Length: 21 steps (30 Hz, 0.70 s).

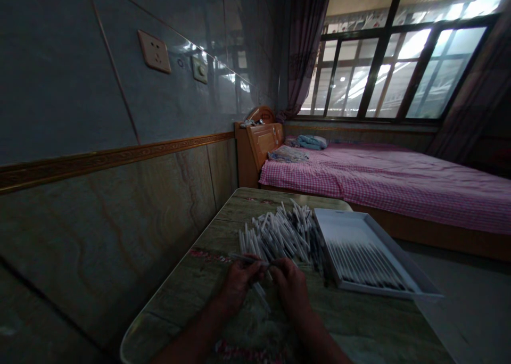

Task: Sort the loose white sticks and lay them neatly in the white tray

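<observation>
White pens point(279, 233) lie in a loose heap on the far part of a marble-patterned tabletop point(179, 295). The left hand point(239, 287) is curled, grasping one pen point(244, 257). The right hand point(291, 289) curls just beside it, but whether it grips anything cannot be told. To the right, a white tray point(383, 245) holds more pens point(359, 265) in neat parallel rows.

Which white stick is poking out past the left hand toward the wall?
The white stick across the top of the left hand, its end aimed at the wall; another stick below that hand points downward instead.
</observation>
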Each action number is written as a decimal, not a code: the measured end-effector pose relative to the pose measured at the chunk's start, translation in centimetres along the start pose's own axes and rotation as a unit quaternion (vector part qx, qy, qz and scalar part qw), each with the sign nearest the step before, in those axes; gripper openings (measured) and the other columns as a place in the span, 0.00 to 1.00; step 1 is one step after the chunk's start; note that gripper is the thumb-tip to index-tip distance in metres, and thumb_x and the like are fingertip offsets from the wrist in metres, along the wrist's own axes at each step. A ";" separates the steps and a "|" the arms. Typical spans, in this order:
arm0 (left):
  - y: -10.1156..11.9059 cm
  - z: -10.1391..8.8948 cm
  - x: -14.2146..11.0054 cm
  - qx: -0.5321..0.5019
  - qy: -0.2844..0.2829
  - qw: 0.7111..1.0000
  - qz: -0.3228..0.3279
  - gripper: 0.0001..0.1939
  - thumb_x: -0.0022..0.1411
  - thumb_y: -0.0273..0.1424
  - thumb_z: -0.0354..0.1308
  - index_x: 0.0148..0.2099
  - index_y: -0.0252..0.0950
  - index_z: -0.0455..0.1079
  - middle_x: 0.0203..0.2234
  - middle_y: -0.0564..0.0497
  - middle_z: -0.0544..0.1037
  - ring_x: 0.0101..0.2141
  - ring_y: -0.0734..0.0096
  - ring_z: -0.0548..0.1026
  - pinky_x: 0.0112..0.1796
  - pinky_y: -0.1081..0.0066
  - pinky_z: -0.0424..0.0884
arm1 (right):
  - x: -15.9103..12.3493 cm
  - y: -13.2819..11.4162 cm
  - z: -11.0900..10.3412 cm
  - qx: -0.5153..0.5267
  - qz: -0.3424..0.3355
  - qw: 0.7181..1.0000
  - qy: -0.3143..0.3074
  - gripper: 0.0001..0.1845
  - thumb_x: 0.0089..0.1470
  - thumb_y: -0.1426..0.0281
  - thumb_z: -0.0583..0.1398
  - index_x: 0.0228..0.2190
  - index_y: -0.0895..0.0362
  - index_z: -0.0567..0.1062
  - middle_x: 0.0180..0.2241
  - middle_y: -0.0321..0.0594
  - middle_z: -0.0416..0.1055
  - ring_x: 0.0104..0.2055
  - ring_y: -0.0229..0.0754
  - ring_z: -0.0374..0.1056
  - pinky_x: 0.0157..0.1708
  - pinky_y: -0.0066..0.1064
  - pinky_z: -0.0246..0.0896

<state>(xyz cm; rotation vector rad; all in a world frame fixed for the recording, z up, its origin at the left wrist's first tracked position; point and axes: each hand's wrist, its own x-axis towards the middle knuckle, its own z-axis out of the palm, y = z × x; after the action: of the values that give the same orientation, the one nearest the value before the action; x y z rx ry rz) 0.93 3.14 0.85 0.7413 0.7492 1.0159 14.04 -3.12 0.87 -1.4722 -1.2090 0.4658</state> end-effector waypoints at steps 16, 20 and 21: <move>-0.3 0.0 -0.1 0.047 -0.029 0.998 0.021 0.18 0.37 0.35 0.73 0.28 0.32 0.72 0.19 0.52 0.77 0.20 0.73 0.72 0.24 0.75 0.66 | -0.5 1.1 0.0 -0.057 -0.067 0.995 -0.048 0.14 0.60 0.64 0.49 0.26 0.52 0.68 0.24 0.34 0.67 0.27 0.39 0.64 0.28 0.28 0.56; 0.0 0.3 -0.6 0.078 -0.048 0.996 0.022 0.16 0.38 0.34 0.72 0.27 0.32 0.72 0.19 0.51 0.77 0.21 0.72 0.73 0.25 0.73 0.67 | -0.7 0.9 0.0 -0.060 -0.048 0.996 -0.035 0.14 0.58 0.64 0.51 0.24 0.53 0.68 0.22 0.35 0.67 0.25 0.40 0.64 0.27 0.29 0.54; 0.0 0.3 -0.6 0.080 -0.042 0.996 0.019 0.16 0.37 0.34 0.72 0.27 0.32 0.72 0.19 0.51 0.77 0.21 0.71 0.73 0.25 0.72 0.67 | -0.7 0.9 0.0 -0.064 -0.043 0.996 -0.042 0.15 0.59 0.64 0.50 0.23 0.53 0.69 0.22 0.36 0.67 0.25 0.41 0.64 0.27 0.30 0.53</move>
<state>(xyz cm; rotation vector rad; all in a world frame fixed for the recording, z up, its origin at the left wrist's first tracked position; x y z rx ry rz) 1.00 2.55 1.15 0.9342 0.7528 0.9601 14.13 -3.54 -0.19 -1.5133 -1.3853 0.4016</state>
